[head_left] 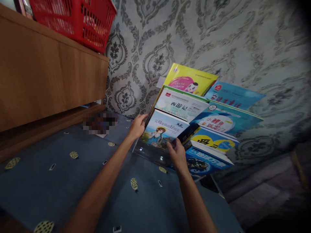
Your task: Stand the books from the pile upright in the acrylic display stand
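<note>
Several children's books stand in stepped rows in a clear rack (149,154) against the wall. My left hand (137,127) is at the left edge of the rack and its books, fingers reaching along that side. Between my hands, in front, is a book with a girl on its cover (157,129). My right hand (178,154) touches the lower right part of that cover, thumb and fingers apart. Behind it rise a pale book (181,105) and a yellow book (191,77). To the right are blue books, one with a globe picture (206,161).
A wooden cabinet (53,71) stands at the left with a red plastic basket (77,22) on top. A blurred, pixelated item (100,124) lies near the wall on the blue pineapple-patterned cloth (92,165). Patterned wallpaper (157,42) rises behind the books.
</note>
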`<state>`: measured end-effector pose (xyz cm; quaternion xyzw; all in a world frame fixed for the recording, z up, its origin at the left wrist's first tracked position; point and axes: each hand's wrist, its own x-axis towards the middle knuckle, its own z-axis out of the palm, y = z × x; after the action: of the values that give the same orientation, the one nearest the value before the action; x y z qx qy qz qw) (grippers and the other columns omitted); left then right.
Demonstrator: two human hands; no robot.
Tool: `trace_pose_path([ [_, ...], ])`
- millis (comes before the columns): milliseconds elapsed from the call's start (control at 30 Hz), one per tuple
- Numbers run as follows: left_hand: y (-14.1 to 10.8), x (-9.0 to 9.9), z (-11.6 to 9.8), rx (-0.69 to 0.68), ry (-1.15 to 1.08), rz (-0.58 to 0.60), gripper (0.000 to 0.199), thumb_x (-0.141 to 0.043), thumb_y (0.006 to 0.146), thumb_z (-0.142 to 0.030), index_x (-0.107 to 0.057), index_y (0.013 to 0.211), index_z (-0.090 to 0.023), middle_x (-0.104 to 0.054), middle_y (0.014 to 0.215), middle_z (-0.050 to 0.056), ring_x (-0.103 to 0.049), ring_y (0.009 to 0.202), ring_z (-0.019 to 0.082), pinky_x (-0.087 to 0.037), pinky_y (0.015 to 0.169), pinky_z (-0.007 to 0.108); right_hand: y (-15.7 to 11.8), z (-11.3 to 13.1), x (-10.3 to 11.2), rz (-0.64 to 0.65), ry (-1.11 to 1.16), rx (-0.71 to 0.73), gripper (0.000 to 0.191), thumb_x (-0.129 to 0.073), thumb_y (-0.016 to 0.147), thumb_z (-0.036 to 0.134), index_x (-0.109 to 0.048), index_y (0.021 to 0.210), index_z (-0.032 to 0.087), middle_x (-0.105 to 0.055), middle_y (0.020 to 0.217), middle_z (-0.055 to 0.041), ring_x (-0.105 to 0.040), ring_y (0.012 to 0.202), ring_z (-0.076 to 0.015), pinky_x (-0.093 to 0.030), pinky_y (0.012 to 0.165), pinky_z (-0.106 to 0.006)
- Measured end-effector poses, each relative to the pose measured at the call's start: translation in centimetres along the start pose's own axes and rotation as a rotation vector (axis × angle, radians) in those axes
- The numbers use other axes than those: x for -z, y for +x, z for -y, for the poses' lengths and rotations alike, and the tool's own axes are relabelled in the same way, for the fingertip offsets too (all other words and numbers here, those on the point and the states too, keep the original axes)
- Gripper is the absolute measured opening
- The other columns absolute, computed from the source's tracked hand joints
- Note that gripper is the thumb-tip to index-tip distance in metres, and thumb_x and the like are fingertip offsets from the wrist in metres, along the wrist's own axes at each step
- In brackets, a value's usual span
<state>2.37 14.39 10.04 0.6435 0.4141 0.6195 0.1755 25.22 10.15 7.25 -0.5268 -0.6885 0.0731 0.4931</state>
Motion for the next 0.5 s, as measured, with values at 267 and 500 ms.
trace_pose_path([
  [267, -0.33, -0.64, -0.52, -0.037, 0.108, 0.036, 0.057, -0.045, 0.079, -0.002, -0.064, 0.131, -0.016, -0.065, 0.12, 0.012, -0.058, 0.119, 0.027, -0.041, 0.112, 0.045, -0.09, -0.03, -0.07, -0.007, -0.055, 0.001, 0.05, -0.053, 0.08, 0.048, -0.063, 0.115, 0.014, -0.073, 0.107, -0.0185, -0.067, 0.094, -0.0325, -0.052, 0.086, -0.048],
  [500, -0.44, -0.13, -0.22, -0.038, 0.11, 0.06, 0.054, -0.045, 0.08, -0.004, -0.063, 0.13, -0.015, -0.066, 0.124, 0.013, -0.058, 0.121, 0.026, -0.046, 0.107, 0.043, -0.19, -0.16, -0.22, -0.005, -0.082, 0.019, 0.053, -0.051, 0.081, 0.046, -0.062, 0.121, 0.013, -0.073, 0.105, -0.0179, -0.067, 0.082, -0.0285, -0.054, 0.076, -0.042],
])
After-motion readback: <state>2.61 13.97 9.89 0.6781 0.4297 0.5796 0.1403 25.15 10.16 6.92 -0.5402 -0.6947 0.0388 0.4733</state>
